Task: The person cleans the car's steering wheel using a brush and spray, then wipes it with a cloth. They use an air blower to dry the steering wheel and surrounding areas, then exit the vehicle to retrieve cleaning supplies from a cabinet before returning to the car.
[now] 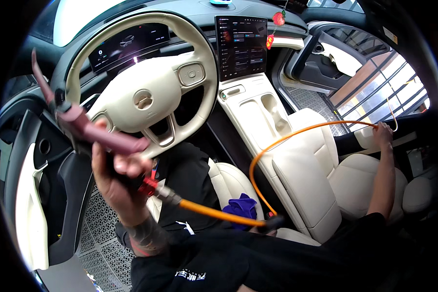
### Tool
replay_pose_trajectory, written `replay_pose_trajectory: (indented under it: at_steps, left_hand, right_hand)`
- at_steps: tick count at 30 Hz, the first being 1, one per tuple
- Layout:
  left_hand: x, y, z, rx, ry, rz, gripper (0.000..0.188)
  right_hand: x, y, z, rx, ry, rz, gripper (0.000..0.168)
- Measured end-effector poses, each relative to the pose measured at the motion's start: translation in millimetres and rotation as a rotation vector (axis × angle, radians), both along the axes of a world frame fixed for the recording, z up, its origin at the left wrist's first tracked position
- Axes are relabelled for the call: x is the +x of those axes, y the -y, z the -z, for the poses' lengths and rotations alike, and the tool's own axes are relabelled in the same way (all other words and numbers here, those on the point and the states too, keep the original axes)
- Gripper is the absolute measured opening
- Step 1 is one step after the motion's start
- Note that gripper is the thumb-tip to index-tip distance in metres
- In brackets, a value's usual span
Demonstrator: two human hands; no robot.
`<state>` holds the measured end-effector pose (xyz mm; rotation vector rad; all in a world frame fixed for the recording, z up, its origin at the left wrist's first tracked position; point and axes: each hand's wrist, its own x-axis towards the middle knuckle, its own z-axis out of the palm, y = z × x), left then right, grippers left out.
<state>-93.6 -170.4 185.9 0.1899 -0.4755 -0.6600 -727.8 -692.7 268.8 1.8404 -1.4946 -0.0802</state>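
Note:
In front of the steering wheel's lower left side, my left hand [122, 179] is raised and wrapped round a pink air blow gun [95, 131], slightly blurred. A red and metal coupling [164, 191] joins the gun to an orange air hose [219, 215]. The hose runs across my body to a dark fitting, then loops over the centre console. Far to the right, my right hand [383, 135] grips the hose beside the passenger seat, arm stretched out. A purple cloth [242, 206] lies crumpled on the driver's seat [233, 175].
The cream steering wheel [199, 109] and the centre screen [241, 47] stand ahead. A cream centre console [255, 116] separates the seats. Ornaments [278, 18] hang near the screen. The driver's door [33, 204] and the passenger door [328, 62] stand open.

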Motion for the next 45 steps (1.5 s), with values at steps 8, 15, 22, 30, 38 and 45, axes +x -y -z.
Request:
replay_pose_trajectory:
  at_steps: [8,15,22,30,38,45]
  left_hand:
    - [78.1,-151.8,55.3,-0.123,0.028,-0.09,0.065]
    - [82.0,-200.3,61.6,0.083,0.117,-0.097,0.06]
    - [53.1,-196.6,62.6,0.22,0.228,-0.066,0.067]
    - [22.3,-174.1,70.5,0.053,0.294,-0.272,0.069]
    - [-52.9,-53.2,64.2,0.396,0.381,-0.006,0.07]
    - [-49.4,-5.6,41.9,0.502,0.982,-0.165,0.022]
  right_hand:
    - [-50.8,-15.6,-70.3,-0.117,0.168,0.501,0.039]
    - [-40.1,-35.5,-79.8,-0.358,0.917,0.426,0.058]
    - [221.7,-100.1,22.4,0.435,0.645,-0.437,0.05]
    - [435.4,-363.1,123.6,1.576,0.446,-1.543,0.078]
    - [512.7,-421.7,48.7,2.108,1.059,-1.428,0.069]
    - [465.4,-395.2,69.6,2.108,1.533,-1.062,0.066]
